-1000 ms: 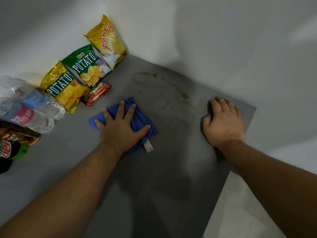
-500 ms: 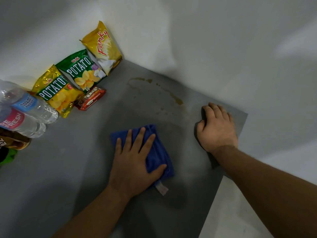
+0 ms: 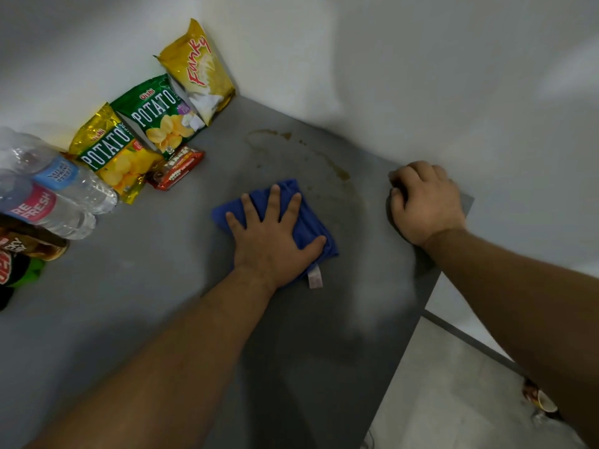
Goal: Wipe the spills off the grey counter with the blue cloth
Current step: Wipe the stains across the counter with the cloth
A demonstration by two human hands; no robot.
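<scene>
A folded blue cloth [image 3: 308, 222] with a small white tag lies flat on the grey counter [image 3: 146, 286]. My left hand [image 3: 272, 244] presses down on it, palm flat and fingers spread. Brownish spill streaks [image 3: 337, 171] curve across the counter just beyond the cloth, toward the back wall, with a ring-shaped stain [image 3: 262, 134] farther back. My right hand [image 3: 424, 205] rests near the counter's right back corner, fingers curled, holding nothing visible.
Three snack bags [image 3: 162, 115] lean on the back wall at left, with a small red packet [image 3: 176, 168] before them. Water bottles [image 3: 61, 192] and dark drink bottles [image 3: 22, 254] lie at the far left. The counter's right edge [image 3: 421, 306] drops to a pale floor.
My left hand has slid the cloth from the left toward the near middle, then back away from me toward the spill streaks. The right hand has stayed at the corner.
</scene>
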